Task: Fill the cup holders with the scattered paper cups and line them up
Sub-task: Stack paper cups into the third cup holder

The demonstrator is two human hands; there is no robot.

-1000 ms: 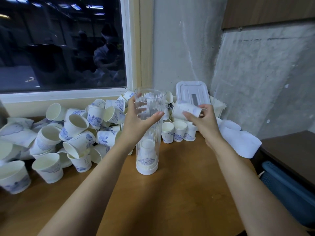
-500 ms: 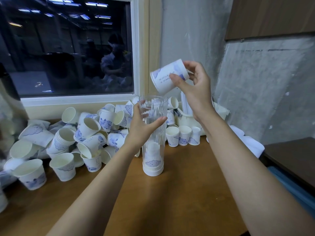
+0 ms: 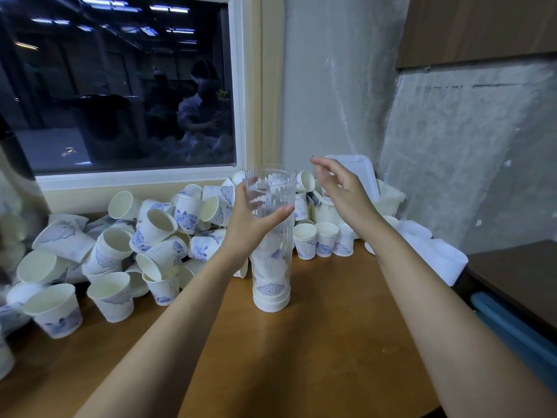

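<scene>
A tall clear plastic cup holder (image 3: 272, 276) stands upright on the wooden table (image 3: 316, 351). Stacked paper cups with blue print fill its lower part. My left hand (image 3: 251, 220) grips the tube near its upper half. My right hand (image 3: 342, 191) hovers just right of the tube's rim, fingers relaxed and holding nothing. A big heap of scattered white paper cups (image 3: 156, 233) lies to the left under the window. Three upright cups (image 3: 324, 241) stand in a row behind the tube on the right.
A white lidded box (image 3: 358, 173) and crumpled white packaging (image 3: 428, 251) sit at the back right against the concrete wall. A dark side surface (image 3: 518, 276) and a blue item (image 3: 512, 330) lie past the table's right edge. A window (image 3: 120, 86) backs the heap.
My right hand let go of the cup it held above the tube and now hangs empty beside the rim. The stack inside the tube looks taller. My left hand kept its grip.
</scene>
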